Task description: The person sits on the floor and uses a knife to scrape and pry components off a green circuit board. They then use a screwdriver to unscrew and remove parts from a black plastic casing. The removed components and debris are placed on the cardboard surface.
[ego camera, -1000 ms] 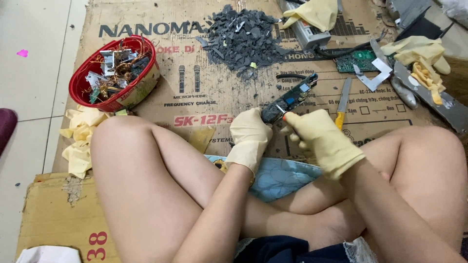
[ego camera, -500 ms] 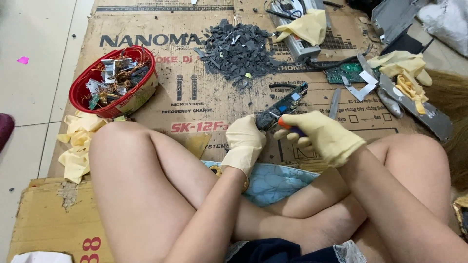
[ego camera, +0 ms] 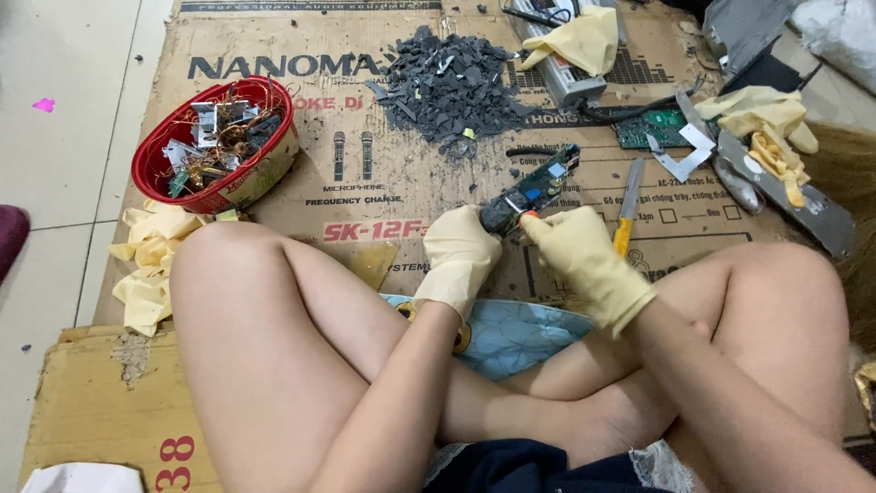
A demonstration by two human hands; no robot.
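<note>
The left hand [ego camera: 461, 256], in a pale rubber glove, is closed around the near end of a narrow circuit board [ego camera: 534, 189], which sticks out from that grasp up and to the right, tilted off the cardboard [ego camera: 365, 196]. The right hand [ego camera: 584, 260], gloved the same, is curled shut just right of the left one, pinching something small and orange [ego camera: 527, 217] at its fingertips — what it is cannot be told — and pressing it against the board's lower edge, close beside the left hand's fingers. Just right of the grip lies a knife [ego camera: 628, 205] with a yellow handle, flat on the cardboard. Beyond the board's far tip sits a heap of dark grey chips [ego camera: 452, 87]. Well to the left of the hands stands a red basket [ego camera: 151, 169] full of wire and metal scraps, with crumpled yellow gloves [ego camera: 151, 265] below it. Far right of the grip lie a green board [ego camera: 650, 128], metal strips and more yellow gloves [ego camera: 762, 123]. Under the wrists a blue patterned cushion [ego camera: 516, 333] shows between the crossed bare legs. The cardboard is a flattened printed box spread over a pale tiled floor [ego camera: 64, 137].
</note>
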